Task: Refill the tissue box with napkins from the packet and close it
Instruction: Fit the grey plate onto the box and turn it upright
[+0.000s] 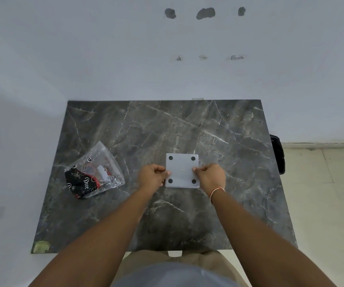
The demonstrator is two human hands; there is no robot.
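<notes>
A white square tissue box (182, 169) lies on the dark marble table (239, 162), its flat face with a black round pad in each corner turned up. My left hand (153, 176) grips its left edge and my right hand (210, 176) grips its right edge, thumbs on top. To the left lies the clear plastic napkin packet (93, 175) with black and red print, crumpled and looking almost empty. The inside of the box is hidden.
The table stands against a white wall at the back and left. A black object (278, 154) sits beside the table's right edge, over a pale tiled floor. A small white tag (175, 253) hangs at the table's near edge.
</notes>
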